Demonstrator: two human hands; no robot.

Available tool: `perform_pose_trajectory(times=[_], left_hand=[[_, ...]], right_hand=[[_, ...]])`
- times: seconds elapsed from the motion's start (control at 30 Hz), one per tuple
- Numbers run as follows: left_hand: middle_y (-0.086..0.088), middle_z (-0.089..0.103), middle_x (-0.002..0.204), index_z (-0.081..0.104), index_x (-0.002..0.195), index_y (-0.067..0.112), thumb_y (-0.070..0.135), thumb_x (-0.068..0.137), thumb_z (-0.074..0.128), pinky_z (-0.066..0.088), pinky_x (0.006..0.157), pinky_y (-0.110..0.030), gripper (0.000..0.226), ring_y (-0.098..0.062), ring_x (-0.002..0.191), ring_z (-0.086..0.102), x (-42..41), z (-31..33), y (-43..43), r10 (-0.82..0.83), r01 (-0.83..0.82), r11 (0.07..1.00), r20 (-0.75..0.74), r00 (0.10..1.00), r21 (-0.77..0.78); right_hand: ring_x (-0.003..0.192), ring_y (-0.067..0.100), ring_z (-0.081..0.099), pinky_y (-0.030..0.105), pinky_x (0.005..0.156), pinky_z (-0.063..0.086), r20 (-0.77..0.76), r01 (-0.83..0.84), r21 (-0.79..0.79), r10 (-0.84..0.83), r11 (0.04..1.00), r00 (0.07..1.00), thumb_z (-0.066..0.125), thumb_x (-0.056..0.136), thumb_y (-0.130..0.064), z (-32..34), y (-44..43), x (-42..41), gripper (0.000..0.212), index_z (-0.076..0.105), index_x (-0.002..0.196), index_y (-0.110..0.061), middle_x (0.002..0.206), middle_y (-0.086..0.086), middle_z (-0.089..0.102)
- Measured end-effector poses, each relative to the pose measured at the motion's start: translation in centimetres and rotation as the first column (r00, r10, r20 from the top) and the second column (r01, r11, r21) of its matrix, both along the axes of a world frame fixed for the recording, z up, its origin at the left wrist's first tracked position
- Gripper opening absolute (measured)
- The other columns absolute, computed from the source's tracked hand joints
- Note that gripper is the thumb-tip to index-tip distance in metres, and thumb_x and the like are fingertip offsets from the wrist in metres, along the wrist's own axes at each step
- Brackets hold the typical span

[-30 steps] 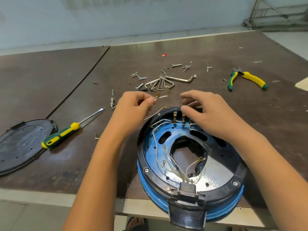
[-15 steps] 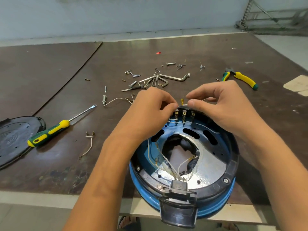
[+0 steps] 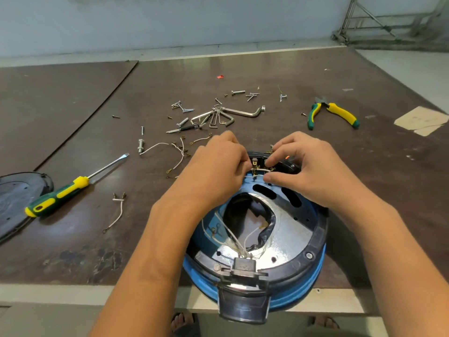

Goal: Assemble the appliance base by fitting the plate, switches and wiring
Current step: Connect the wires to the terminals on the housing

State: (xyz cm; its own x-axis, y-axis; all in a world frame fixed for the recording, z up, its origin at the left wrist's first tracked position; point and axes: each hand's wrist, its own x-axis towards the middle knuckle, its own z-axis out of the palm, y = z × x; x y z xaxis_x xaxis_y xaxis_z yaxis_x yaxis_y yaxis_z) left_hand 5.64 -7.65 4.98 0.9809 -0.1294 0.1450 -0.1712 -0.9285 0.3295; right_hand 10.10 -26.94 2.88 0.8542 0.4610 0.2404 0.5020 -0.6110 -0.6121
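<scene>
At the far rim of the round blue-and-black plastic appliance base (image 3: 315,242), which is set on the near edge of the dark brown worktable (image 3: 364,181), a short white insulated wire (image 3: 263,170) is held between both hands. Its long axis is laid roughly left to right, across the row of small brass switch terminals (image 3: 254,164) seated in the black rim.

The left hand (image 3: 218,171) is curled, with its fingertips closed on the wire's left end right at the terminals. The right hand (image 3: 308,171) is pinched on the wire's right part between thumb and forefinger, the other fingers being folded loosely behind. How the wire's end fitting is turned cannot be told, since it is hidden by the fingertips.

The terminals are found just beside the left fingertips and between the two hands, so the left hand is judged the nearer for seating the connector, while the free length is steadied by the right. Because the posts appear to stand crosswise to the wire, the end would probably have to be turned into line before it is pushed home. More white leads (image 3: 239,242) are gathered at the near side of the base, well apart from both hands.
</scene>
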Motion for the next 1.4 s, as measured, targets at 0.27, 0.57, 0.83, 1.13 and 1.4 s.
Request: perform_pose_trajectory(times=[0.27,0.57,0.83,1.13,1.4], left_hand=[[0.0,0.046,0.125,0.073,0.104,0.016,0.03,0.099,0.057,0.046,0.096,-0.045,0.022,-0.02,0.118,0.045,0.4,-1.2,0.0,0.019,-0.02,0.999,0.028,0.999,0.049],[0.003,0.046,0.12,0.073,0.092,0.016,0.03,0.096,0.059,0.048,0.094,-0.045,0.02,-0.017,0.112,0.047,0.5,-1.5,0.1,0.031,-0.031,1.0,0.001,1.0,-0.001],[0.002,0.046,0.121,0.074,0.089,0.014,0.028,0.095,0.06,0.049,0.092,-0.044,0.021,-0.016,0.111,0.048,0.7,-1.6,0.3,0.034,-0.034,0.999,-0.007,0.999,-0.008],[0.004,0.045,0.121,0.074,0.09,0.016,0.029,0.095,0.061,0.048,0.093,-0.043,0.02,-0.014,0.111,0.046,0.8,-1.9,0.4,0.039,-0.039,0.999,0.003,0.999,-0.012],[0.004,0.045,0.121,0.075,0.09,0.017,0.03,0.095,0.062,0.05,0.091,-0.043,0.019,-0.013,0.11,0.047,0.8,-1.9,0.4,0.025,-0.024,0.999,0.014,1.0,-0.03]], right_hand=[[0.098,0.006,0.056,0.008,0.072,0.034,0.008,-0.023,-0.051,0.024,0.998,1.0,0.081,0.081,-0.028,0.3,0.4,-0.2,0.009,0.075,0.08,-0.034,0.107,-0.006,0.06],[0.1,0.006,0.053,0.009,0.071,0.033,-0.018,-0.031,-0.112,0.029,0.993,0.999,0.082,0.08,-0.025,0.5,0.7,-0.3,0.012,0.074,0.081,-0.034,0.109,-0.007,0.054],[0.104,0.008,0.049,0.014,0.076,0.035,-0.027,-0.069,-0.146,0.065,0.987,0.997,0.079,0.083,-0.025,0.5,1.0,-0.3,0.018,0.069,0.077,-0.039,0.113,-0.005,0.049],[0.105,0.009,0.05,0.005,0.075,0.032,-0.039,-0.08,-0.188,0.074,0.979,0.996,0.079,0.083,-0.024,0.7,1.0,-0.2,0.016,0.07,0.082,-0.037,0.114,-0.006,0.051],[0.103,0.006,0.049,0.006,0.073,0.032,-0.023,-0.081,-0.169,0.078,0.982,0.997,0.079,0.084,-0.024,0.6,1.0,-0.2,0.02,0.068,0.078,-0.04,0.114,-0.008,0.052]])
